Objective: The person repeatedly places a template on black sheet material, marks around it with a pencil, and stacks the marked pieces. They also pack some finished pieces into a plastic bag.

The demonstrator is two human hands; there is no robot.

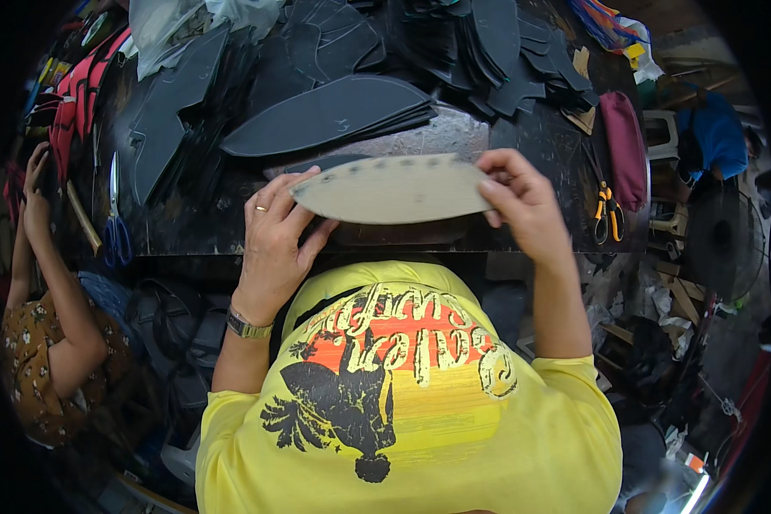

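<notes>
Between my two hands, over the table's near edge, is a pale beige leaf-shaped template (394, 190) with dark smudges along its upper edge. My right hand (522, 201) pinches its blunt right end between thumb and fingers. At the pointed left end, my left hand (276, 223) has its fingers on the tip, thumb below. Just behind the template lies a dark cut piece, mostly covered by it. Farther back rests a stack of black leaf-shaped pieces (330, 113) with a small pale mark on the top one.
Stacks of black cut pieces (176, 107) fill the table's far side. Blue-handled scissors (117, 224) lie left; orange-handled snips (606, 214) and a maroon pouch (623, 150) lie right. At far left, another person's hands (36, 201) are near red pieces (79, 98).
</notes>
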